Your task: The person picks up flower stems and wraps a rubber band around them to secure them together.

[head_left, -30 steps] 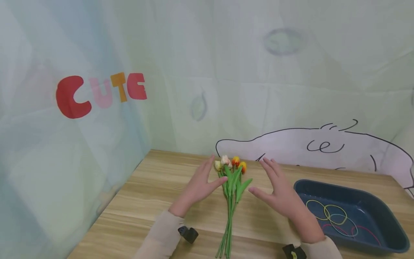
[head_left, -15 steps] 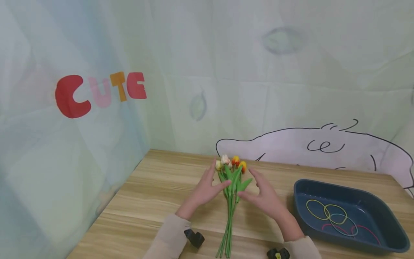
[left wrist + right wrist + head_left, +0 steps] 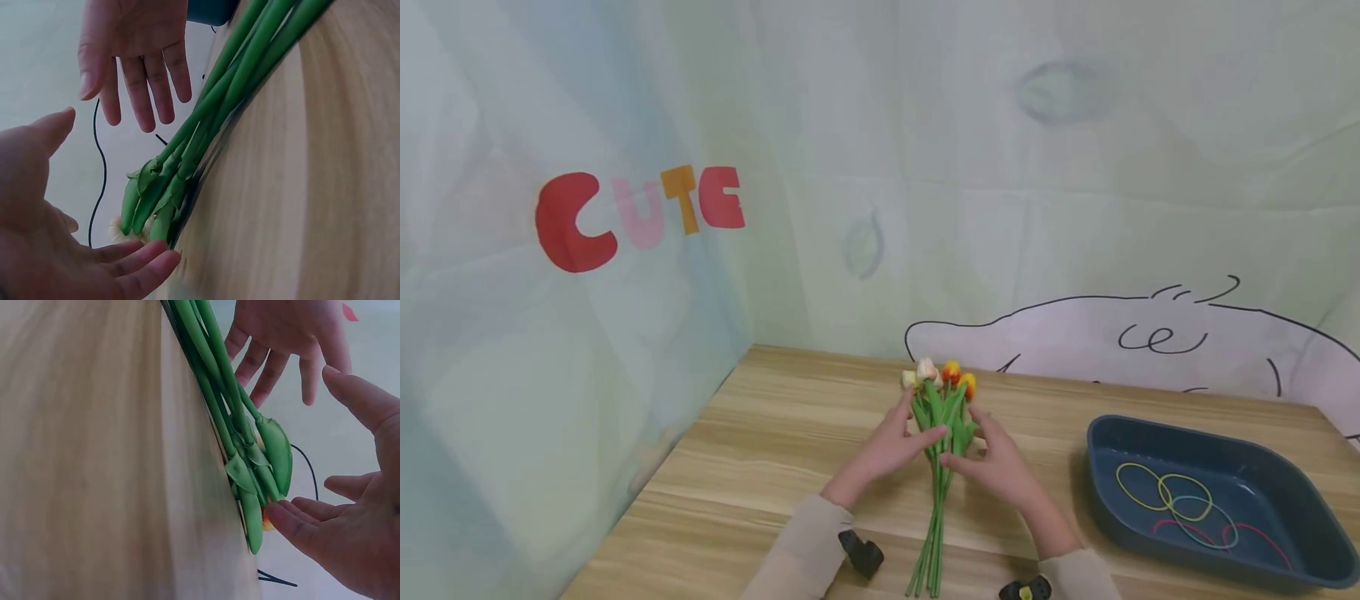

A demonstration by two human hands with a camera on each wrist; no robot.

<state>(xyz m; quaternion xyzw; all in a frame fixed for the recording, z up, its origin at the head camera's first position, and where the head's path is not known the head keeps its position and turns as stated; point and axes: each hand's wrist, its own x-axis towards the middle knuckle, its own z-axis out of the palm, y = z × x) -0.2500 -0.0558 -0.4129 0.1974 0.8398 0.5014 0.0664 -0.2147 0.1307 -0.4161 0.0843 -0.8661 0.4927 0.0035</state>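
A bunch of tulips [image 3: 937,483] lies on the wooden table, its white, yellow and orange-red blooms [image 3: 952,372] toward the back wall and its long green stems toward me. From the left, my left hand [image 3: 887,446] reaches to the leaves, fingers spread and thumb over the bunch. My right hand [image 3: 996,467] mirrors it on the other side, its thumb close to the stems and its fingertips at the leaves. In the left wrist view the fingers [image 3: 147,269] lie right by the leaves [image 3: 150,200]. The right wrist view has fingertips [image 3: 287,519] at a green leaf [image 3: 275,456].
To the right stands a dark blue tray [image 3: 1195,546] holding several thin rings in yellow, light blue and red [image 3: 1195,500]. A printed cloth [image 3: 820,167] hangs behind and along the left side of the wooden table [image 3: 737,467].
Both hands have come in toward each other and closer to the tulips, the right one travelling left from near the tray. The tulip bunch lies in the same place.
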